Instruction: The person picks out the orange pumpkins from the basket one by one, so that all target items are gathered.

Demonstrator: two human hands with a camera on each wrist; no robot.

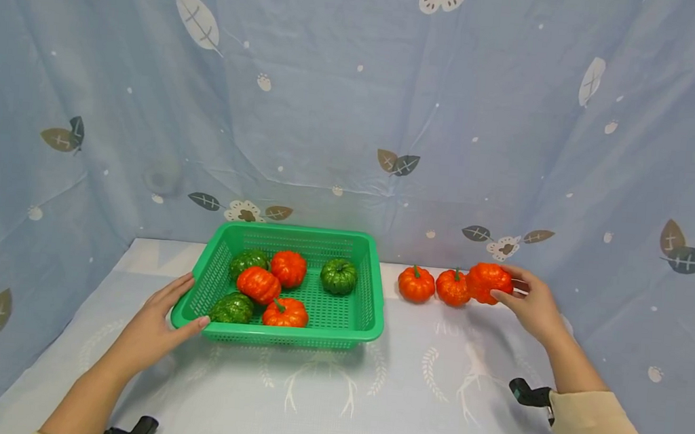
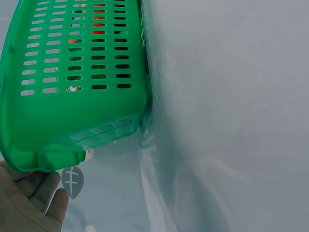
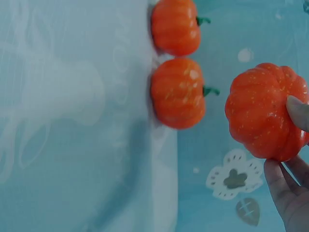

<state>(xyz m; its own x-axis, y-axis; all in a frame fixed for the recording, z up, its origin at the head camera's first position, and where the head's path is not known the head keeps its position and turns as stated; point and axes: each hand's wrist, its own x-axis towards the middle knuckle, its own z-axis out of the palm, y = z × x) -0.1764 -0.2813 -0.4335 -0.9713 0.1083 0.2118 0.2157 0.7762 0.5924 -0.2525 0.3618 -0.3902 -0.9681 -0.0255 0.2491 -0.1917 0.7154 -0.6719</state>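
Note:
My right hand [image 1: 533,306] pinches an orange-red toy pumpkin [image 3: 263,113] between thumb and fingers, raised off the table at the right. Two more orange pumpkins with green stems, one nearer the basket [image 1: 415,285] and one beside the held one [image 1: 453,289], sit in a row on the table. At the left, my left hand [image 1: 151,327] rests on the front left corner of a green plastic basket [image 1: 289,336], straight fingers along its side and thumb at the rim. Inside lie three orange-red pumpkins [image 1: 259,283] and three green ones [image 1: 339,276].
A white patterned cloth [image 1: 394,398] covers the table. Blue curtain fabric [image 1: 331,107] with leaf and flower prints hangs behind and at both sides, close behind the basket and the pumpkin row. Black wrist devices [image 1: 530,393] are worn on both arms.

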